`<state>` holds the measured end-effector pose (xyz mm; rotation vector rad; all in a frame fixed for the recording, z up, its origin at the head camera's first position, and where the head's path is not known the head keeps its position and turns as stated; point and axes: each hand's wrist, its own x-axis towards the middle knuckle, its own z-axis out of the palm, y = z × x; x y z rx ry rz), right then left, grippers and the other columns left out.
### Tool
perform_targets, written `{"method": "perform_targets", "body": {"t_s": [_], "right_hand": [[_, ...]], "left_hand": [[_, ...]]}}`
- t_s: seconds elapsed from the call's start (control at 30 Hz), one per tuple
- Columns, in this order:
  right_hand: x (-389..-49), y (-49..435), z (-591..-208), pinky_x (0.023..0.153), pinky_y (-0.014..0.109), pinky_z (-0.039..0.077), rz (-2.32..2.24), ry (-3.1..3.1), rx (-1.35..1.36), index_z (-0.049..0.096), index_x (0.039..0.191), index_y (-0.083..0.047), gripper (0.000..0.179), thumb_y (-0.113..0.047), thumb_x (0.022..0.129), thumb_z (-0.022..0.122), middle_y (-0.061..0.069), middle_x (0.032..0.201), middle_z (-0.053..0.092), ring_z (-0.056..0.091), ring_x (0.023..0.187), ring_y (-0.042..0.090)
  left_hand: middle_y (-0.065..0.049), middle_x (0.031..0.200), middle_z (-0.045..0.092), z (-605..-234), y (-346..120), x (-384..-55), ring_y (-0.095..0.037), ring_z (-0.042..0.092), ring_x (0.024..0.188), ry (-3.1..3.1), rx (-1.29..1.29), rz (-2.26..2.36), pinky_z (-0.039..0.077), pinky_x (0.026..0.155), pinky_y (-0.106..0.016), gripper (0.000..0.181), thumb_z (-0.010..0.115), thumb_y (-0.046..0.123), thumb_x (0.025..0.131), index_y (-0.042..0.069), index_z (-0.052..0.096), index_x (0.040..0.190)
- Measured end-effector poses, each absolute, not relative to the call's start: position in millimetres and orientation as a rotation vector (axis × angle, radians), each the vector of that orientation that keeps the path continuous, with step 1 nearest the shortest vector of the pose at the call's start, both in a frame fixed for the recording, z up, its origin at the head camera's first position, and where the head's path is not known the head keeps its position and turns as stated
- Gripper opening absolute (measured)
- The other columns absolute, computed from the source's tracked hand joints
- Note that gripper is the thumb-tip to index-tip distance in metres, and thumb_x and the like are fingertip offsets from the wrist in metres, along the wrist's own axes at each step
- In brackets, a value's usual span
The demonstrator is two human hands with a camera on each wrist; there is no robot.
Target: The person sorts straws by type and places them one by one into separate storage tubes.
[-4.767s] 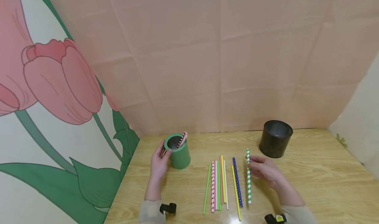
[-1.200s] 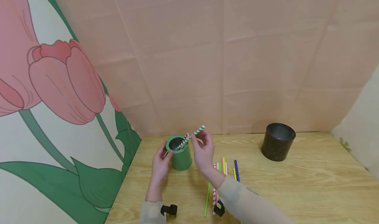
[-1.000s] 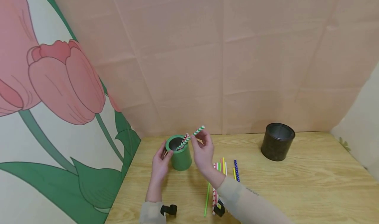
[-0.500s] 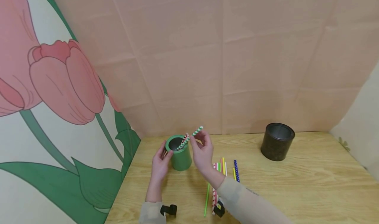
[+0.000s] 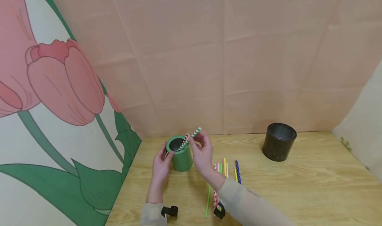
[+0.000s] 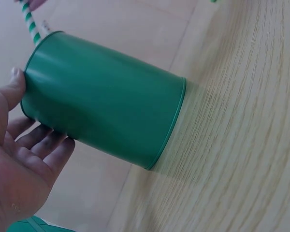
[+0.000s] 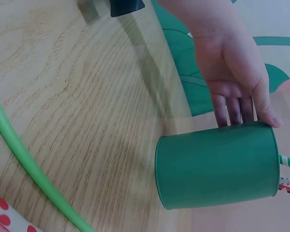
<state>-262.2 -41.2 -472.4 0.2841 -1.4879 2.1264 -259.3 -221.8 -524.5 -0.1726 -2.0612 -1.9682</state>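
My left hand (image 5: 160,167) grips the green can (image 5: 183,162) at its left side, thumb at the rim and fingers against the wall. The can stands upright on the table. Between thumb and fingers, my right hand (image 5: 203,155) pinches a green-and-white striped paper straw (image 5: 196,132) above the can. That straw slants, its lower end inside the can's mouth. Beside it a dotted straw (image 7: 287,184) in white, black and red leans out of the same can. In the left wrist view the left fingertips (image 6: 63,145) touch the can's wall.
Several straws lie on the table (image 5: 313,186), partly covered by the right forearm: a thin green one (image 5: 208,202), a red-dotted one (image 5: 215,199), a blue one (image 5: 237,169) among them. A black can (image 5: 279,147) stands at the back right. A pink-draped wall (image 5: 221,70) rises behind.
Since the oldest frame my right hand has carried the striped straw left from the table to the green can. Over the last second hand and straw shift slightly left. The left hand stays on the can.
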Motion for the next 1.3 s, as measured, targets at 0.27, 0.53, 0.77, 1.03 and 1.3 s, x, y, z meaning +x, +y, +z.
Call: {"method": "perform_targets", "body": {"t_s": [0.27,0.53,0.77,1.03,1.3], "right_hand": [[-263,-44,-478,0.089,0.027,0.063,2.16,-1.554,0.219,0.065,0.124,0.001,0.028,0.004,0.098,0.075,0.024,0.114,0.069,0.068,0.107,0.03],[-263,-46,-484,0.09,0.026,0.062,2.157,-1.581,0.177,0.064,0.124,0.001,0.029,0.003,0.098,0.075,0.027,0.117,0.068,0.068,0.109,0.03],[-262,-46,-486,0.092,0.024,0.061,2.16,-1.605,0.17,0.063,0.129,0.0,0.033,0.0,0.098,0.076,0.026,0.121,0.068,0.067,0.113,0.033],[-262,-42,-487,0.095,0.027,0.061,2.165,-1.589,0.204,0.062,0.133,0.0,0.042,0.007,0.095,0.076,0.029,0.126,0.066,0.066,0.116,0.039],[-262,-41,-487,0.095,0.027,0.061,2.147,-1.593,0.197,0.061,0.134,0.003,0.041,0.005,0.096,0.076,0.02,0.122,0.068,0.067,0.115,0.034]], "left_hand": [[-0.024,0.167,0.038,-525,-222,-259,-0.039,0.037,0.154,-2.052,-0.164,-1.975,0.035,0.124,-0.043,0.063,0.068,0.004,0.105,-0.004,0.04,0.161],[-0.023,0.167,0.039,-527,-221,-261,-0.039,0.037,0.154,-2.057,-0.169,-1.973,0.034,0.125,-0.046,0.062,0.066,0.002,0.105,-0.004,0.04,0.161],[-0.022,0.167,0.04,-527,-222,-260,-0.039,0.038,0.154,-2.059,-0.148,-1.98,0.036,0.124,-0.045,0.062,0.066,0.001,0.105,-0.002,0.041,0.162],[-0.018,0.167,0.041,-525,-221,-261,-0.036,0.038,0.155,-2.039,-0.135,-1.995,0.036,0.124,-0.042,0.064,0.07,0.01,0.105,0.002,0.043,0.162],[-0.022,0.167,0.04,-525,-221,-260,-0.038,0.037,0.155,-2.034,-0.167,-1.992,0.035,0.124,-0.044,0.063,0.068,0.004,0.105,-0.002,0.042,0.161]]}}
